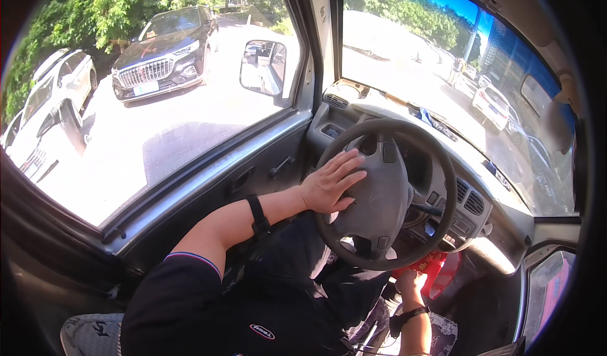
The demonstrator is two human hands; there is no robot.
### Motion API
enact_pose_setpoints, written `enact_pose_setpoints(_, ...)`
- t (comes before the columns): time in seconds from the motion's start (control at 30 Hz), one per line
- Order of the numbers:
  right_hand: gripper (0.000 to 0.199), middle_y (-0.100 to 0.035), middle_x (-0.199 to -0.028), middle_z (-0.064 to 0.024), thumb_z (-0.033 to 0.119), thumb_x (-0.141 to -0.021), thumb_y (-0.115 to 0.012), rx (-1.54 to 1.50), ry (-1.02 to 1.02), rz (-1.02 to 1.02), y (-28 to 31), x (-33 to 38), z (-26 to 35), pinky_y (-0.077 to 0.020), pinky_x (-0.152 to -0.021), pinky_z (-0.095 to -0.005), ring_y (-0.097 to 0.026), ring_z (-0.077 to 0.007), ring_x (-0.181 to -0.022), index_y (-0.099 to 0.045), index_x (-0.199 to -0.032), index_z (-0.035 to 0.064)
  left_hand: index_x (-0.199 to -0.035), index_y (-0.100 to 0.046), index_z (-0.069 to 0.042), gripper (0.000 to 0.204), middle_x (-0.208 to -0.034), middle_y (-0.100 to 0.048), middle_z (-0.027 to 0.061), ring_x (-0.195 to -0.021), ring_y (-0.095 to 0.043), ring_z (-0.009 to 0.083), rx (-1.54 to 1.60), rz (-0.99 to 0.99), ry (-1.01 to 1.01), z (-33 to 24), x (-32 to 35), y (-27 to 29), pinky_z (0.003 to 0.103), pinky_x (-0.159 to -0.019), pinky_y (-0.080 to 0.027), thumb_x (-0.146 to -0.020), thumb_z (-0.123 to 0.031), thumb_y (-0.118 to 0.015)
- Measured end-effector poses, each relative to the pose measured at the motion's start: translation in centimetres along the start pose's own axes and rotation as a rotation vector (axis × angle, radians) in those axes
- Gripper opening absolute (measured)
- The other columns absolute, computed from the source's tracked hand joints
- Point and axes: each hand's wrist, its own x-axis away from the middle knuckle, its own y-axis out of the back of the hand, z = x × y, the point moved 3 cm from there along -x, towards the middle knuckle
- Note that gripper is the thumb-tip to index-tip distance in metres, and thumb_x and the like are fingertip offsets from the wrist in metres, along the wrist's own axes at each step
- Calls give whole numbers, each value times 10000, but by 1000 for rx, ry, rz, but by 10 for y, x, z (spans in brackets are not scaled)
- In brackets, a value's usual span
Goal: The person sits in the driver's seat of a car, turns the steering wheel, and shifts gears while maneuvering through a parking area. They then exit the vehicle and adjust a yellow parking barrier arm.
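My left hand (333, 182) lies flat against the left side of the dark grey steering wheel (450, 210), its fingers stretched out over the rim and hub (376, 198). It is open and grips nothing. Down to the right, below the wheel, my right hand (412, 282) is closed beside a red bag (433, 269). What is inside its fingers is hidden. Dark bands circle both my wrists.
A dashboard with air vents (471, 198) runs beyond the wheel. On my left is the door with its window crank (282, 166); outside it are a wing mirror (262, 67), a black car (165, 55) and white cars. Another white car (491, 105) shows through the windscreen.
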Motion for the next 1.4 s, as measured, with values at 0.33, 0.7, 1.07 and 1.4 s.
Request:
enact_pose_setpoints(0.33, 229, -739, -811, -141, 272, -755, -649, -234, -164, -191, -14, 33, -43, -567, -701, -401, -735, -298, -788, -757, -778, 72, -930, -720, -23, 602, -1007, -712, 199, -983, -670, 368, -41, 411, 307, 41, -212, -23, 466, -883, -518, -1004, -526, -396)
enact_pose_setpoints(0.7, 280, -713, -820, -191, 236, -813, -704, -803, -79, -497, 166, 93, -80, -537, -739, -429, -704, -357, -794, -701, -914, -25, -1049, -763, -136, 349, -1099, -726, 102, -1063, -680, 263, 8, 579, 144, -24, -248, -69, 388, -907, -527, -937, -328, -494)
enact_pose_setpoints(1.07, 449, -710, -966, -215, 404, -897, -654, -646, 452, -568, 444, 3, -23, -510, -821, -395, -685, -322, -916, -685, -1037, -22, -1162, -744, -206, 332, -1215, -701, 0, -1102, -648, 210, -266, 801, -788, -226, -137, -184, 376, -1031, -438, -894, -319, -585)
enact_pose_setpoints(1.4, 426, -657, -822, -106, 383, -966, -608, -1128, 165, -829, 314, -7, -65, -494, -678, -361, -610, -221, -693, -631, -1073, -28, -747, -635, -92, 66, -828, -667, 58, -773, -646, 244, 657, 524, -477, -159, -62, -74, 380, -710, -485, -716, -134, -675)
